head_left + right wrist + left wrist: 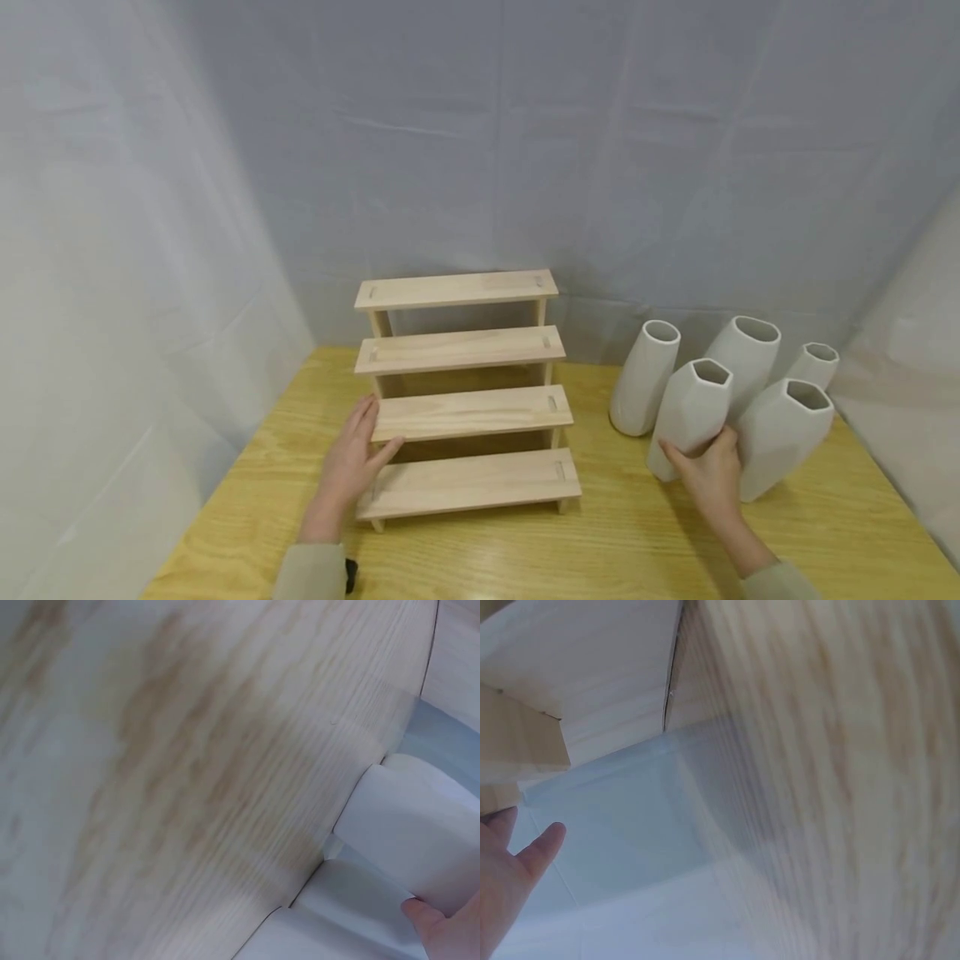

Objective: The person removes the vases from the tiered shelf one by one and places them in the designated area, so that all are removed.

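A pale wooden tiered stand stands on the table. My left hand rests against its left end near the second-lowest step, fingers extended and thumb spread. In the left wrist view the left hand touches a wooden part with its fingertips, partly hidden. Several white ceramic vases stand in a cluster at the right. My right hand grips the faceted front-left vase low down, thumb on its left side and fingers on its right. In the right wrist view only the thumb and part of the right hand show beside white vases.
Close around the gripped vase stand a smooth round vase on its left, a wide one behind, a faceted one on its right and a slimmer one farther back. Pale cloth hangs behind the wooden table.
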Tool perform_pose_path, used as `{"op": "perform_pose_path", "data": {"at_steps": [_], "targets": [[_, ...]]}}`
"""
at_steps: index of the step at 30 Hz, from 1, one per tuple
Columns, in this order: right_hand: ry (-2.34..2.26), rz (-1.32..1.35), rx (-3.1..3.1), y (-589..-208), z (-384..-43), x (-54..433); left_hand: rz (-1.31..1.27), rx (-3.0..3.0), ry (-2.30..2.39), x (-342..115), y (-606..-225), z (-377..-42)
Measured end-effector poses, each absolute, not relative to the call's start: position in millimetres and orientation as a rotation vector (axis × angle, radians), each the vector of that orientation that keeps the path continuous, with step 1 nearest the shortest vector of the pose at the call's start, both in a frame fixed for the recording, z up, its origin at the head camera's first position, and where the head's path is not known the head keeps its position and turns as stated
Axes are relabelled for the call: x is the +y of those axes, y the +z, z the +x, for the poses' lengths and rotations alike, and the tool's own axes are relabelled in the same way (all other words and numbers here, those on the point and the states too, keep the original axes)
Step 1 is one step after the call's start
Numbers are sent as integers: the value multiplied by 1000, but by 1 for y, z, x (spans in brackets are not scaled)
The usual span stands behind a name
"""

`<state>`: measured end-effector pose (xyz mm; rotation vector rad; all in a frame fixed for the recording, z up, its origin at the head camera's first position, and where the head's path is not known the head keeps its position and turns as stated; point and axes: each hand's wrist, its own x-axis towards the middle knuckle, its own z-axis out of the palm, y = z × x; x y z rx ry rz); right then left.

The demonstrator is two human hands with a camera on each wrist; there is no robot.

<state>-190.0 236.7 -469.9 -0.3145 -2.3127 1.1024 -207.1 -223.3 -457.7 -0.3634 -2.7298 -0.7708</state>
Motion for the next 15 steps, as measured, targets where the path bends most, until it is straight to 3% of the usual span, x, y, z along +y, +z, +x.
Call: {"op": "perform_pose_path", "data": {"at_steps": [15], "targets": [[1108, -303, -2333, -472, -191, 239, -366, -2726, -768, -224, -459, -208]]}}
